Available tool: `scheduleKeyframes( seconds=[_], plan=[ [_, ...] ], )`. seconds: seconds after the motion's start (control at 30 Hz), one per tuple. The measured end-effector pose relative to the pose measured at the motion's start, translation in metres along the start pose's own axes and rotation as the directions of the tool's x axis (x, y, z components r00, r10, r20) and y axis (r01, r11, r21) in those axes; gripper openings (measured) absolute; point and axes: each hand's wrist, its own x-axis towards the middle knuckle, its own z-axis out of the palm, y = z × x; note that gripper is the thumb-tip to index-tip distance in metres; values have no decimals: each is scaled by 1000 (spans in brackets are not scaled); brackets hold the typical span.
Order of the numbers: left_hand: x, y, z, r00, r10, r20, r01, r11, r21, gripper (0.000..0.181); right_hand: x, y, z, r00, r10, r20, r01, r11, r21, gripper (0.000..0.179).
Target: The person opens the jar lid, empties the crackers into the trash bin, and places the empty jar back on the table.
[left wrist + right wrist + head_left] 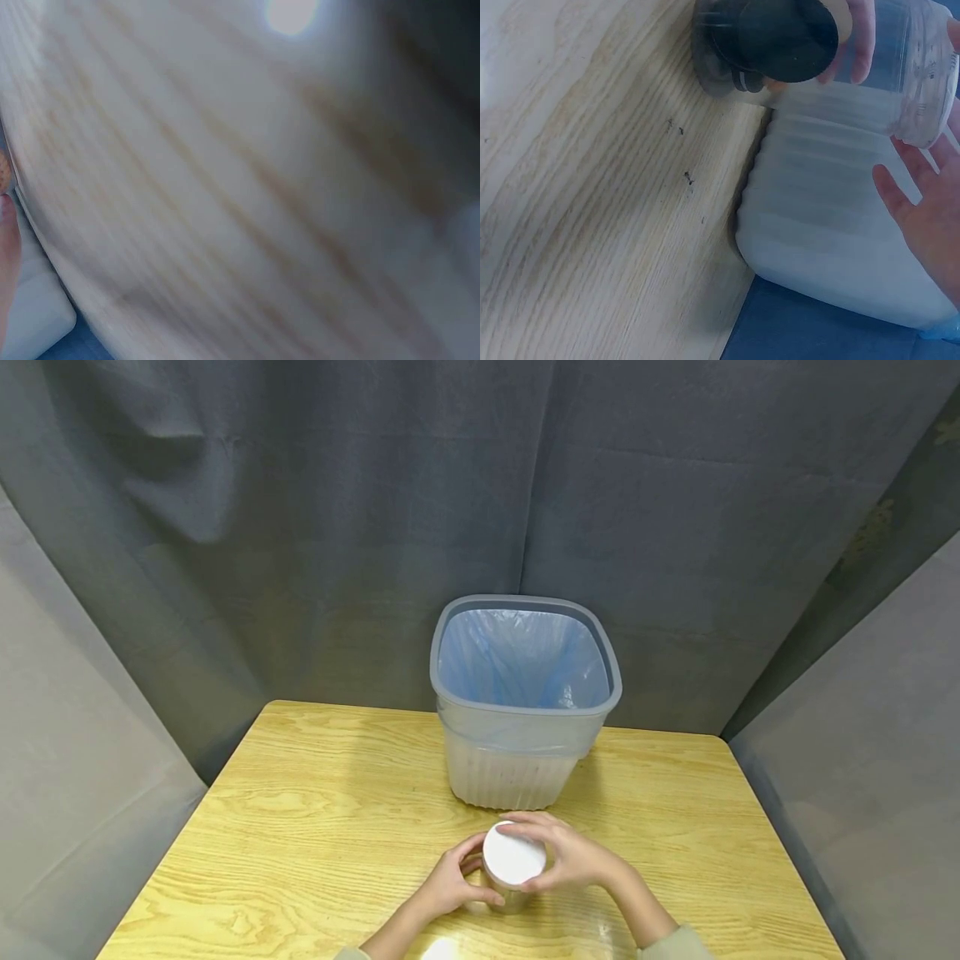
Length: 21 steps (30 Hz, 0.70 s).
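A clear jar with a white lid stands close in front of the bin. My left hand grips the jar's body from the left, thumb on the near side and fingers round the far side. From the right, my right hand holds the lid by its edge, with fingers over the far rim and thumb at the near rim. Through the clear wall, left-hand fingers show in the right wrist view. Dark round shapes overlap the jar's base end there.
Behind the hands a whitish ribbed bin with a grey rim and blue liner stands on the wood-grain table. A dark grey curtain hangs at the back, with pale panels on both sides. Table surface fills most of the left wrist view.
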Motion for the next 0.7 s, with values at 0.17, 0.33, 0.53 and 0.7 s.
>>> scheduleKeyframes(
  seconds=[0.17, 0.33, 0.53, 0.7],
  plan=[
    [0, 1, 0, 1000, -1, -2, 1, 1000, 1, 83, 2, 0, -4, 998, -25, 50, 23, 999, 35, 70],
    [0, 2, 0, 1000, -2, -12, 2, 1000, 4, 82, 4, -1, -7, 996, -44, 81, 42, 999, 24, 70],
    [0, 2, 0, 1000, -4, -4, 4, 1000, 4, 82, 6, -1, -10, 991, -40, 124, 34, 998, 53, 70],
    [0, 1, 1, 1000, -5, -3, 5, 1000, 9, 81, 6, 1, -12, 987, -67, 146, 60, 997, 49, 70]
  ],
)
